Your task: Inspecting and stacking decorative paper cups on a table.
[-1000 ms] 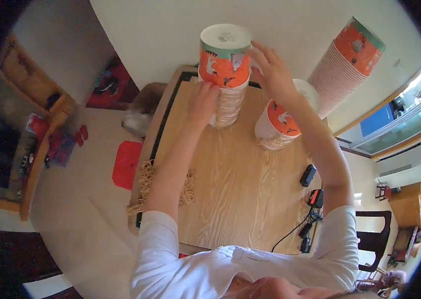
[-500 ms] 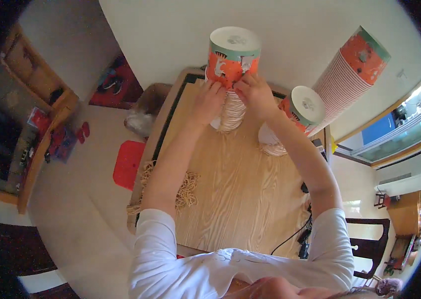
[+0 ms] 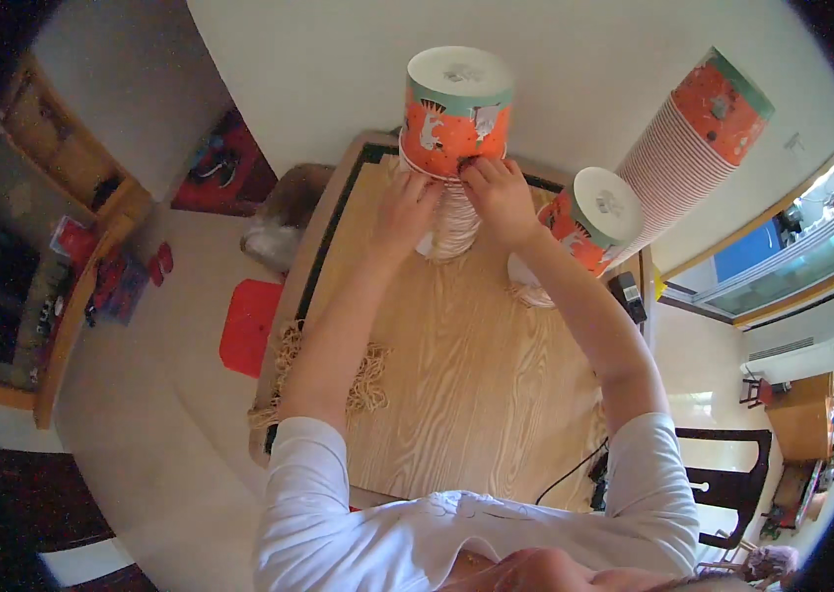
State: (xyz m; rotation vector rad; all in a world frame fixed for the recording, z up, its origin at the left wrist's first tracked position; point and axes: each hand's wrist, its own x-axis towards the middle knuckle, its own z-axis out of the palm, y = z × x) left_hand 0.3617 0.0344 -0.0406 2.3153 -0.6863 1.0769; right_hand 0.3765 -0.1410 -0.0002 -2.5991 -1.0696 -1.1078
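Upside down on a tall stack of nested paper buckets (image 3: 453,227) sits an orange paper bucket (image 3: 441,138) with a green band, animal pictures and a white base. My left hand (image 3: 405,212) is closed at the left of its lower rim, fingertips against the edge. Pinching that rim at the front right is my right hand (image 3: 500,197), beside a small dark spot. What lies under the fingertips is hidden. To the right stands a shorter upside-down orange bucket (image 3: 584,232), partly behind my right forearm. Tan cords (image 3: 370,380) lie in a tangled pile by my left forearm.
A taller stack of paper buckets (image 3: 678,148) leans at the back right. Both bucket groups stand on the wooden table (image 3: 466,395) near the wall. A black cable (image 3: 575,474) runs along its right side. A red stool (image 3: 249,328) and a bin (image 3: 289,212) are left of it.
Both hands have slid slightly down the top bucket to its rim, so more of its orange side and white edge shows. The view has shifted a little.
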